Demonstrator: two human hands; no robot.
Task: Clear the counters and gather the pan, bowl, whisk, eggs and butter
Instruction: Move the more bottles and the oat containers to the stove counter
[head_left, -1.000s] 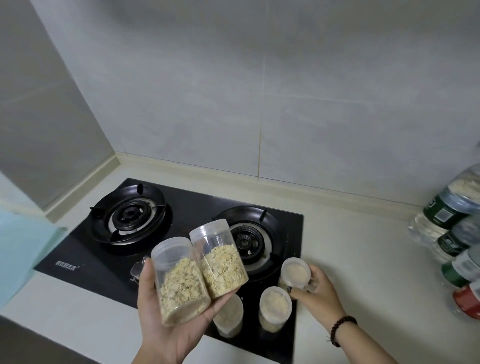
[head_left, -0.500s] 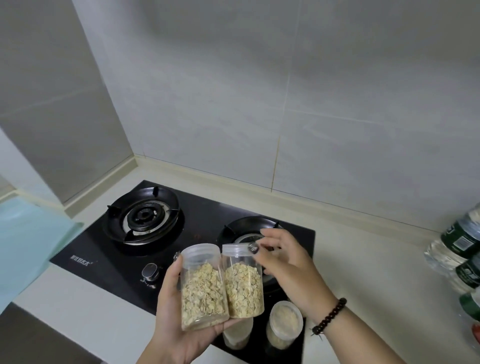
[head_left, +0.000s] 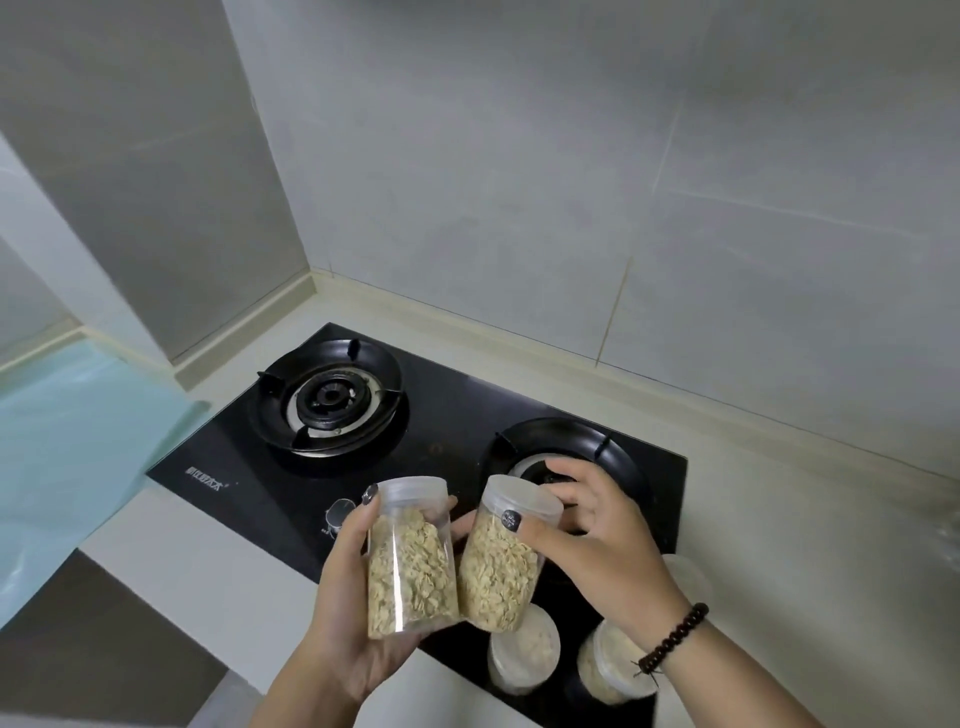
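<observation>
Tabletop clearing: two oat jars held above the stove

Tabletop (head_left: 810, 545) was pale, with a black glass stove (head_left: 457, 410) set into it against the grey tiled wall (head_left: 519, 182).

Left hand (head_left: 343, 613) held the left jar (head_left: 410, 558) upright above the front edge of the stove. Its grip was wrapped round the jar: thumb along the left side near the lid, palm under the base, fingertips showing behind on the right.

Right hand (head_left: 597, 545) held the right jar (head_left: 506, 556), tilted with its top leaning right. Its grip was clamped near the clear lid: thumb on the front, fingers curled behind. A dark bead bracelet (head_left: 675, 636) sat on that wrist.

Both jars were clear plastic, each more than half full of oat flakes. Their lower parts touched or nearly touched; I could not tell which.

Two more lidded jars stood on the front right part of the stove, below the right hand: one (head_left: 524, 649) left, one (head_left: 608, 670) right, partly hidden by the wrist. A white lid (head_left: 685, 571) showed just beyond the stove's right edge.

Left burner (head_left: 330, 397) was bare. Right burner (head_left: 613, 457) was partly hidden behind the right hand. A knob (head_left: 340, 512) showed beside the left thumb.

Pale blue sheet (head_left: 67, 457) lay at far left.

Pan, bowl, whisk, eggs and butter were out of view.
</observation>
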